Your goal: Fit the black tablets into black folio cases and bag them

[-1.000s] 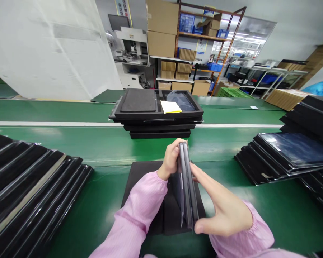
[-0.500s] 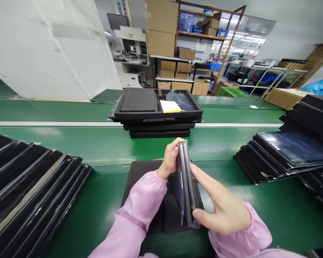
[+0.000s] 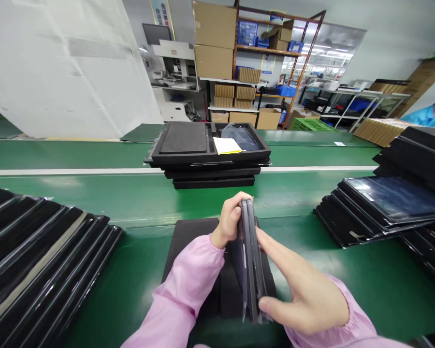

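Two thin, dark, tablet-like panels (image 3: 251,261) stand on edge, face to face, with clear film hanging at their near end. My left hand (image 3: 231,218) is closed around their far end. My right hand (image 3: 302,292) presses on their right side, its thumb at the near lower corner and its fingers along the face. Below them lies a black foam piece (image 3: 195,237) on the green work surface (image 3: 148,270), partly hidden by my left sleeve and the panels.
Ahead sits a stack of black foam trays (image 3: 212,157) with a white-and-yellow paper (image 3: 227,145) on top. Leaning black film-wrapped pieces (image 3: 43,261) fill the left. More screen panels (image 3: 395,198) are stacked at right. A person in blue (image 3: 424,116) is at far right.
The panels and both hands have shifted slightly down toward me in the view. My grip looks the same. The whole scene has moved a little as the camera tilted.
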`<move>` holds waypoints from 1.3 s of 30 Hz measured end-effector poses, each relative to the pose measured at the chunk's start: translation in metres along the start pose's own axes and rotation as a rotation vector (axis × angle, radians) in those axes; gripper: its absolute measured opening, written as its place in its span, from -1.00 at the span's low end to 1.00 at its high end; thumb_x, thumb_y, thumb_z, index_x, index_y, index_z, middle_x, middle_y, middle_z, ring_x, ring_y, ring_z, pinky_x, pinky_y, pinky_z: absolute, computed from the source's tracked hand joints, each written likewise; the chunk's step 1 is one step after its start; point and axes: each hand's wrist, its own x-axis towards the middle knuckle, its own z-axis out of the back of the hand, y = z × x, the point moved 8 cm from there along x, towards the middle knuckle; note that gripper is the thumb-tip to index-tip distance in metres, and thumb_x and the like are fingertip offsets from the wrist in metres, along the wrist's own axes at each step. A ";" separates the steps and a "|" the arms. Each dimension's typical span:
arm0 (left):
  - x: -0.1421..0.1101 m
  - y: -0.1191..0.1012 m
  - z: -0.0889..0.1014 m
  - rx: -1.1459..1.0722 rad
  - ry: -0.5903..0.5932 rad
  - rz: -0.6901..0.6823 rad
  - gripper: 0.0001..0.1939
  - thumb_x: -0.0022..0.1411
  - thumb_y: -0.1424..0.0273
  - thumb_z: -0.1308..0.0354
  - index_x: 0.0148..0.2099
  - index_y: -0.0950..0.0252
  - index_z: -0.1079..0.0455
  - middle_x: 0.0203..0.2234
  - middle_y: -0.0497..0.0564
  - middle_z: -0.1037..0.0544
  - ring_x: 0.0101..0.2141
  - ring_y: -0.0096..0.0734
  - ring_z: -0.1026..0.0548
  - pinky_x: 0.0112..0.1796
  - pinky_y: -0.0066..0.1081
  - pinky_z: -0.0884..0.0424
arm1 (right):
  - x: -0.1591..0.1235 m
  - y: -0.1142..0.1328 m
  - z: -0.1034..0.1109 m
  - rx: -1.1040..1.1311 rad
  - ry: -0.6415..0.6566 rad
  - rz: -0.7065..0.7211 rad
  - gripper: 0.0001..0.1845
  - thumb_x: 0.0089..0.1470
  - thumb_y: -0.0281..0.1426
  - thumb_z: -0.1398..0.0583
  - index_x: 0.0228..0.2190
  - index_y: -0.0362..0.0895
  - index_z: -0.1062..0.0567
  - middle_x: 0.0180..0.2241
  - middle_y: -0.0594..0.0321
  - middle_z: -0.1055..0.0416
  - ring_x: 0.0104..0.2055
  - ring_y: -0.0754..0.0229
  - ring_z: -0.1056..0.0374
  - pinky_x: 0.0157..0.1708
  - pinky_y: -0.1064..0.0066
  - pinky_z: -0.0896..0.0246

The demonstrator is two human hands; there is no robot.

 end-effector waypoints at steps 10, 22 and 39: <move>-0.005 -0.013 -0.009 0.056 0.062 -0.033 -0.38 0.28 -0.22 0.20 -0.38 0.22 -0.27 -0.54 -0.01 -0.40 -0.48 -0.30 -0.36 -0.39 -0.28 -0.30 | -0.002 0.004 -0.003 -0.056 -0.145 -0.144 0.13 0.01 -0.46 -0.27 0.42 0.06 0.24 0.41 0.16 -0.04 0.37 -0.19 -0.14 0.24 -0.01 -0.30; -0.005 -0.011 -0.010 0.062 0.065 -0.040 -0.38 0.28 -0.22 0.19 -0.38 0.22 -0.29 -0.53 -0.01 -0.41 -0.49 -0.30 -0.36 -0.39 -0.29 -0.31 | 0.010 -0.005 -0.003 -0.050 -0.206 -0.184 -0.04 0.07 -0.37 -0.26 0.39 -0.05 0.05 0.23 0.07 -0.32 0.25 -0.13 -0.29 0.16 0.08 -0.35; 0.002 0.005 0.013 0.132 -0.145 0.040 -0.37 0.27 -0.22 0.14 -0.34 0.24 -0.36 -0.55 -0.04 -0.46 -0.52 -0.34 -0.39 -0.44 -0.33 -0.34 | 0.021 -0.051 0.016 0.244 -0.207 -0.212 -0.43 0.37 -0.03 0.01 0.24 -0.01 -0.39 0.23 0.14 -0.39 0.26 -0.02 -0.32 0.28 0.09 -0.21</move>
